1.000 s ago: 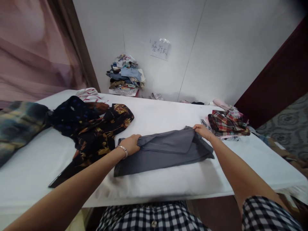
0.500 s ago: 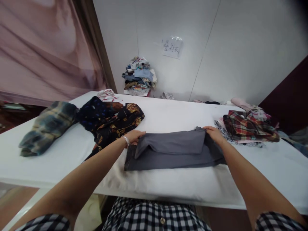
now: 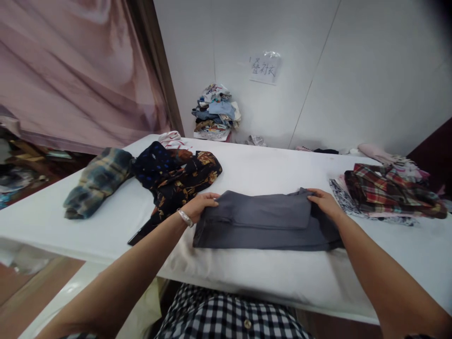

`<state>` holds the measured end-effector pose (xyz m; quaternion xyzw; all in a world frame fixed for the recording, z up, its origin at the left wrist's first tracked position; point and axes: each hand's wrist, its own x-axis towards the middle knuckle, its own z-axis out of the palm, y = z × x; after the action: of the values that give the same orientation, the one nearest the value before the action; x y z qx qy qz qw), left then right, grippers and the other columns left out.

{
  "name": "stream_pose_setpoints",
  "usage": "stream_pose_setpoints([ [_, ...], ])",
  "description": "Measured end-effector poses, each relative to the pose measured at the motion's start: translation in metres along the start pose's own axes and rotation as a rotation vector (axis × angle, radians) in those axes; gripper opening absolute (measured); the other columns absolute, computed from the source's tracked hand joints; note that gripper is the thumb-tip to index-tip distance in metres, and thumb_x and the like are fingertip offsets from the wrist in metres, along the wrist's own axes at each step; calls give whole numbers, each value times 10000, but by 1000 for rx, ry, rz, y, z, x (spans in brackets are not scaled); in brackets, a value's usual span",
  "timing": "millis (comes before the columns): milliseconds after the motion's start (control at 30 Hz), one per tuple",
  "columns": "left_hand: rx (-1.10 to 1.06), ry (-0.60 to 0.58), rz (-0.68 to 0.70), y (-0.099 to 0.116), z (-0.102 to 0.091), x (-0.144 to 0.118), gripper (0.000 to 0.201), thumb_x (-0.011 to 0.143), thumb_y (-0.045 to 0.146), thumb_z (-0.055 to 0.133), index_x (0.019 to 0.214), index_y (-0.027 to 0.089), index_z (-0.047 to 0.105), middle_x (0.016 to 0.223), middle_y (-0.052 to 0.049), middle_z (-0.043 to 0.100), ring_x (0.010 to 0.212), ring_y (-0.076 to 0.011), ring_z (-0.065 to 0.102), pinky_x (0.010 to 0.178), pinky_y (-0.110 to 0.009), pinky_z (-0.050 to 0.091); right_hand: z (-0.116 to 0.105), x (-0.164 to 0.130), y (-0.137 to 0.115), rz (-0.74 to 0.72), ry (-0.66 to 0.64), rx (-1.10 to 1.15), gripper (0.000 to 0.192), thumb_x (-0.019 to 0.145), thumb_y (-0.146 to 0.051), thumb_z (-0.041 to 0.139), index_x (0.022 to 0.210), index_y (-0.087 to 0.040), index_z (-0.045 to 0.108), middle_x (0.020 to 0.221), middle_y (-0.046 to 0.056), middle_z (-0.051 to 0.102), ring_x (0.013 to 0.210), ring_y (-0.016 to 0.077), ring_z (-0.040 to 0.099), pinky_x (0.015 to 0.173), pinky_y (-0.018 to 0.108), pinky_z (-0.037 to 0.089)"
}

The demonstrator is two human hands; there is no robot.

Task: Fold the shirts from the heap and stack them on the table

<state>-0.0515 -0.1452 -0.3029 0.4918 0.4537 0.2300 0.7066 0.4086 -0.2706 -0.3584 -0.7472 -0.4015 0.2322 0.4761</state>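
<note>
Head view shows your left hand [image 3: 202, 204] lying flat on the left end of the grey garment [image 3: 263, 225] and your right hand [image 3: 324, 201] resting on its right end, fingers spread rather than pinching, so both hands seem to pin the cloth against the surface [image 3: 268, 169]. Held at both ends like that, the folded layer stays square. You have a bracelet [image 3: 185, 217] on the left wrist. The garment lies across the near middle of the surface, just in front of you: plain dark grey, smooth, a long band with a narrower flap folded over its top. Left of it lies a dark floral shirt [image 3: 180, 176], then a blue plaid one [image 3: 97, 181]. To the right sits a folded plaid stack [image 3: 388, 193]. Beyond the surface, a clothes heap [image 3: 215, 113] rests by the wall.
</note>
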Motion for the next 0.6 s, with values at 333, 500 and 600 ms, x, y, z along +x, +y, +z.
stream_pose_setpoints([
  [333,-213,-121,-348,2,6,3,388,891,496,568,960,123,646,796,-99,730,668,-192,715,319,-155,389,2,-8,4,47,-103,64,674,601,-313,730,1252,-159,645,831,31,702,757,194,635,775,361,498],
  [500,-284,-22,-184,0,20,7,248,852,246,630,1076,142,652,721,-39,723,499,-132,647,417,-191,503,3,-11,-1,17,-105,67,595,624,-269,701,1205,-146,670,699,-8,646,644,160,560,657,308,466],
  [600,-332,-28,-68,4,20,3,521,747,103,660,1253,208,589,914,-24,757,640,-147,707,598,-236,592,1,-10,2,-15,-50,15,558,627,-306,701,1160,-142,690,639,-40,592,608,143,525,631,293,450],
])
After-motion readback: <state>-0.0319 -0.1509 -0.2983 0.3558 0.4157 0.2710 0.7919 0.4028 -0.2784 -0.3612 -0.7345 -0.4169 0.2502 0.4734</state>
